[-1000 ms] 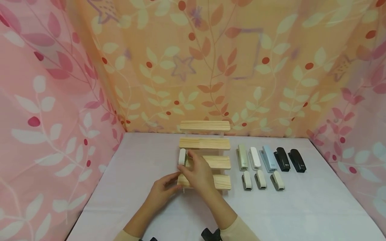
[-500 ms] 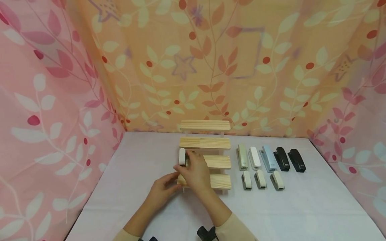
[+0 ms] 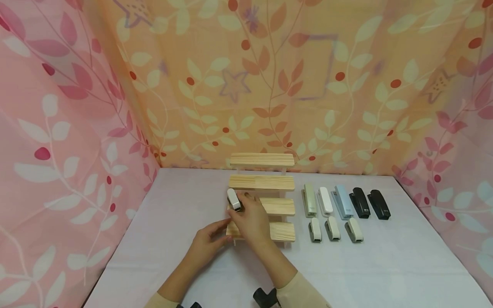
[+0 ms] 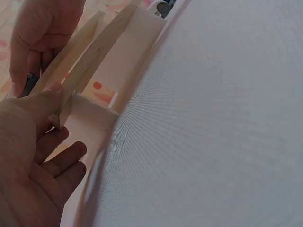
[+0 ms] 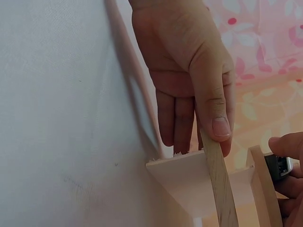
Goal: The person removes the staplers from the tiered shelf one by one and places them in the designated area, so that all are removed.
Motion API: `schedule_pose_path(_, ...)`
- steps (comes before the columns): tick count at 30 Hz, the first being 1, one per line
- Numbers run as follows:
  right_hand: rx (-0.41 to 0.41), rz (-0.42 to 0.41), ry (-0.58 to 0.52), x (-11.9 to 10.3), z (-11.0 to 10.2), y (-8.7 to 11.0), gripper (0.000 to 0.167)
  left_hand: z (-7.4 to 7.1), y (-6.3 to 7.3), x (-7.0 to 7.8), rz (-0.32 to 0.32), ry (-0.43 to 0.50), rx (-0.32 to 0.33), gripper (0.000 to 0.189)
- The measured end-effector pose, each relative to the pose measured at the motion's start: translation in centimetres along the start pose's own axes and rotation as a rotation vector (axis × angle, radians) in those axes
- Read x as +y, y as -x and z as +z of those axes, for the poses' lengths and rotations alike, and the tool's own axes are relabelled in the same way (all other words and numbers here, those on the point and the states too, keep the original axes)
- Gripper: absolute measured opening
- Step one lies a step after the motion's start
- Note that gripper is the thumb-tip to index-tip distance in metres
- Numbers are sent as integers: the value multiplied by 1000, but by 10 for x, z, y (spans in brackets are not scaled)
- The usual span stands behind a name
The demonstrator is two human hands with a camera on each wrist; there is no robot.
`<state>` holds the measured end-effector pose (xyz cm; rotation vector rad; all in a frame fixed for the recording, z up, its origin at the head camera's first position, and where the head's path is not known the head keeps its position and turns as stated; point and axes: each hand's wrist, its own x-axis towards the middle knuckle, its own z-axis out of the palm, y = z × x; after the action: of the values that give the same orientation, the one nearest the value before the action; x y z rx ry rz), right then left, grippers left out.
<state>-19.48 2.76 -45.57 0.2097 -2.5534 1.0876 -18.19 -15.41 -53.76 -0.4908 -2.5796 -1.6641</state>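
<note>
A four-tiered rack with wooden boards (image 3: 284, 232) stands mid-table. My left hand (image 3: 208, 243) grips the left end of its lowest board, thumb on top and a finger beneath, as the left wrist view shows. My right hand (image 3: 254, 222) holds a small white stapler (image 3: 233, 199) between thumb and fingers, at the left end of the second board from the bottom. The stapler is tilted in the head view. Its dark grey end (image 5: 279, 166) shows at the board's edge in the right wrist view. Whether its base touches the board is hidden.
Right of the rack, a back row holds a green stapler (image 3: 310, 200), a white one (image 3: 325, 201), a light blue one (image 3: 343, 202) and two black ones (image 3: 360, 203). Three small white staplers (image 3: 333, 229) lie in front. Floral cloth (image 3: 192, 85) hangs behind and at both sides.
The small white stapler has gone from straight to tilted, its near end swung right. My right hand has shifted slightly with it. The left hand keeps its place on the board.
</note>
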Motion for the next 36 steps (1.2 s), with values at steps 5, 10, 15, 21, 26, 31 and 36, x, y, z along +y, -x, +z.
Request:
schedule_pose_path(5,-19,2,-28,1,-4,0,51,0,1,-2,-8,-3,1,57)
schedule_pose_path(10,-54,-28,-57,3,-9,0,47,0,3,-3,-12,5,-4,57)
schedule_pose_path(15,-109,-32,-144,6,-17,0,46,-2,5,-3,-20,7,1,56)
schedule_pose_path(21,-111,-15,-204,6,-30,2,44,-2,6,-3,-34,-6,-4,56)
schedule_pose_path(26,-75,-24,-206,5,-47,5,42,-3,5,-1,-47,-7,-9,55)
schedule_pose_path(31,-20,-64,-197,10,-70,8,42,-1,4,1,-21,-2,-8,55)
schedule_pose_path(36,19,-81,-179,19,-98,12,46,1,2,3,-39,11,-11,56)
